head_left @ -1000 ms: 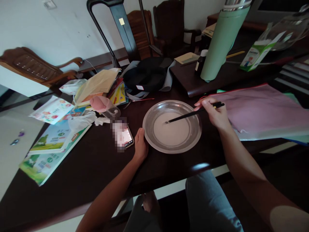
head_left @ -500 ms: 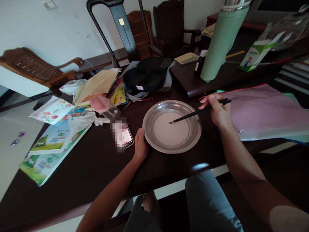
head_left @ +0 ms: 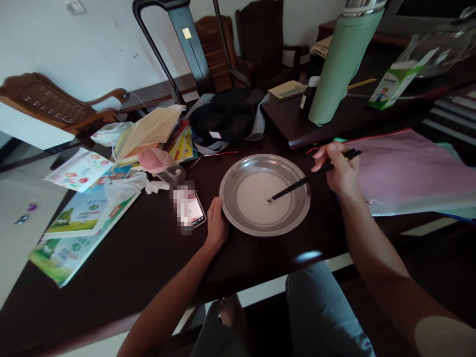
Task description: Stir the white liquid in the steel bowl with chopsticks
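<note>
A round metal plate holding a pale liquid sits on the dark table in front of me. My right hand is closed around dark chopsticks beside the plate's right rim; their tips dip into the liquid near its middle right. My left hand rests against the plate's near left rim, fingers together on the table; I cannot see anything in it.
A phone lies left of my left hand. Books and papers, a pink-lidded cup and a black bag crowd the left and back. A green flask and pink folder are at right.
My right hand has shifted right and slightly up, and the chopstick tips have swept across the liquid from the left part to the lower right. My left hand has stayed put.
</note>
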Action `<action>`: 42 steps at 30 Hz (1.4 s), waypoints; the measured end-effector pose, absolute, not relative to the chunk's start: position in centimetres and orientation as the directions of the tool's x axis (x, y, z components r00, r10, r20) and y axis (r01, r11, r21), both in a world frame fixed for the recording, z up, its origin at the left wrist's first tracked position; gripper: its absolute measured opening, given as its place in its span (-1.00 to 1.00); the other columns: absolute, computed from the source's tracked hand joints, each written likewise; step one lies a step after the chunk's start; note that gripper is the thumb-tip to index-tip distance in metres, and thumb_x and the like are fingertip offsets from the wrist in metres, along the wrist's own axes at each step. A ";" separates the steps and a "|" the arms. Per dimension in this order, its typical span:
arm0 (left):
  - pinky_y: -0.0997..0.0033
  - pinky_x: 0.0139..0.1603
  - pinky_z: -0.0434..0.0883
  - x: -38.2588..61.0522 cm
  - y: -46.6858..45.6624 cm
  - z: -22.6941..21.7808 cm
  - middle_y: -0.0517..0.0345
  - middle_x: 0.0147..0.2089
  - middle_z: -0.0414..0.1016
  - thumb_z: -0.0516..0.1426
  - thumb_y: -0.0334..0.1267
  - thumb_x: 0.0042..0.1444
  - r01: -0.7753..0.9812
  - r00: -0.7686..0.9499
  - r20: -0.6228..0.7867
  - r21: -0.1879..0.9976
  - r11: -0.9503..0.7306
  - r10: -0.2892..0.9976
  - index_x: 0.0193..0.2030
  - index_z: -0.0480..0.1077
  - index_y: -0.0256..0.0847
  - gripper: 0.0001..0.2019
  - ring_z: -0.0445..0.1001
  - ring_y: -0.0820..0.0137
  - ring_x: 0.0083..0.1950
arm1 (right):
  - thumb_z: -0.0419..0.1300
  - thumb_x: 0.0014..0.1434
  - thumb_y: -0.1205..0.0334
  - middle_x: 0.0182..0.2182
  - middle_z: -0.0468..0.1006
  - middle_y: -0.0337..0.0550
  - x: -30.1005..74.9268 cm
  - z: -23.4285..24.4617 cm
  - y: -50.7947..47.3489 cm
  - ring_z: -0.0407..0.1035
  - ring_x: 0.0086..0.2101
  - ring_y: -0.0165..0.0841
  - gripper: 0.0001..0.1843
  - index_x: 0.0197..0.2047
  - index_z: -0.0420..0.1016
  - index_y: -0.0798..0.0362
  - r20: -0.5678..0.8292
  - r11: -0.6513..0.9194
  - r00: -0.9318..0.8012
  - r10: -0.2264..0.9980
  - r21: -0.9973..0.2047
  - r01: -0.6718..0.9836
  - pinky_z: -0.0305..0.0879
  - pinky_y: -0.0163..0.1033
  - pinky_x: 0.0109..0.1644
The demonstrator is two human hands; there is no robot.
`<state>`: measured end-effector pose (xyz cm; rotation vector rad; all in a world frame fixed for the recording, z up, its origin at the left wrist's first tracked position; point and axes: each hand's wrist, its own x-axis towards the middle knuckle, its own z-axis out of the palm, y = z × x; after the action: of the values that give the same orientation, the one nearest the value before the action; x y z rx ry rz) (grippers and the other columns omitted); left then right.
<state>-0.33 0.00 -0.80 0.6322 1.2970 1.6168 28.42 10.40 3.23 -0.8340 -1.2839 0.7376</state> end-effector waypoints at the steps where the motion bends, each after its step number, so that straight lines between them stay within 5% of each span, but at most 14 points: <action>1: 0.48 -0.42 0.23 -0.3 0.0 -0.8 0.34 -0.51 0.18 0.31 0.02 0.29 -0.347 -0.427 -0.157 0.938 -0.001 0.890 -0.52 0.25 -0.17 -0.52 0.10 0.47 -0.47 | 0.30 0.27 -0.31 -0.64 0.53 -0.31 28.4 3.2 10.3 0.43 -0.60 -0.37 -0.50 -0.41 0.64 -0.07 0.494 0.498 0.107 0.863 -0.867 -0.013 0.46 -0.16 -0.34; 5: 0.48 -0.42 0.22 -0.3 0.0 -0.8 0.34 -0.51 0.18 0.29 0.03 0.32 -0.340 -0.422 -0.151 0.940 -0.002 0.894 -0.51 0.25 -0.16 -0.51 0.10 0.46 -0.46 | 0.30 0.29 -0.28 -0.53 0.64 -0.25 28.2 3.2 9.8 0.56 -0.45 -0.31 -0.55 -0.34 0.67 -0.08 0.463 0.466 -0.063 0.884 -0.884 0.047 0.52 -0.13 -0.21; 12: 0.48 -0.40 0.23 -0.5 0.0 -1.0 0.34 -0.50 0.18 0.33 0.04 0.27 -0.337 -0.436 -0.142 0.942 -0.015 0.889 -0.52 0.25 -0.16 -0.51 0.10 0.47 -0.45 | 0.27 0.27 -0.34 -0.62 0.53 -0.30 28.5 3.3 10.2 0.43 -0.59 -0.35 -0.49 -0.41 0.63 -0.08 0.519 0.522 0.145 0.842 -0.853 0.023 0.45 -0.13 -0.30; 18: 0.47 -0.41 0.23 -0.4 0.0 -0.9 0.34 -0.50 0.17 0.34 0.06 0.23 -0.338 -0.432 -0.151 0.941 -0.005 0.889 -0.52 0.25 -0.16 -0.50 0.10 0.47 -0.45 | 0.30 0.27 -0.31 -0.52 0.64 -0.23 28.1 3.7 9.4 0.57 -0.41 -0.27 -0.53 -0.35 0.66 -0.08 0.470 0.475 -0.076 0.879 -0.875 0.088 0.52 -0.10 -0.20; 24: 0.48 -0.40 0.23 -0.5 -0.1 -1.0 0.33 -0.49 0.18 0.34 0.04 0.23 -0.317 -0.434 -0.119 0.948 -0.028 0.893 -0.53 0.26 -0.17 -0.51 0.09 0.46 -0.44 | 0.24 0.27 -0.38 -0.63 0.52 -0.29 28.4 3.5 10.3 0.42 -0.57 -0.34 -0.46 -0.41 0.62 -0.09 0.517 0.515 0.166 0.840 -0.855 0.061 0.45 -0.11 -0.28; 30: 0.48 -0.41 0.23 -0.3 0.0 -0.9 0.34 -0.50 0.17 0.33 0.05 0.26 -0.334 -0.434 -0.145 0.942 -0.009 0.889 -0.52 0.25 -0.17 -0.50 0.09 0.47 -0.45 | 0.31 0.27 -0.30 -0.54 0.63 -0.26 28.2 3.5 9.8 0.54 -0.46 -0.31 -0.54 -0.34 0.66 -0.07 0.471 0.474 -0.067 0.880 -0.880 0.034 0.49 -0.12 -0.20; 36: 0.48 -0.39 0.25 -0.4 0.0 -1.0 0.34 -0.49 0.20 0.35 0.06 0.22 -0.355 -0.437 -0.154 0.935 -0.012 0.886 -0.52 0.27 -0.17 -0.51 0.12 0.47 -0.44 | 0.29 0.27 -0.33 -0.62 0.54 -0.31 28.4 3.5 10.2 0.45 -0.55 -0.34 -0.51 -0.40 0.65 -0.09 0.529 0.530 0.153 0.835 -0.847 0.034 0.46 -0.12 -0.26; 42: 0.48 -0.39 0.25 -0.4 0.0 -0.8 0.34 -0.50 0.19 0.34 0.05 0.24 -0.335 -0.435 -0.151 0.942 -0.003 0.888 -0.52 0.27 -0.16 -0.51 0.13 0.47 -0.45 | 0.31 0.28 -0.29 -0.53 0.64 -0.25 28.3 3.5 9.8 0.55 -0.44 -0.28 -0.56 -0.32 0.67 -0.10 0.474 0.476 -0.059 0.879 -0.878 0.053 0.51 -0.09 -0.18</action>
<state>-0.37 -0.01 -0.81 0.6386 1.3075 1.6192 28.30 9.81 3.46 -0.8580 -1.4836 0.8336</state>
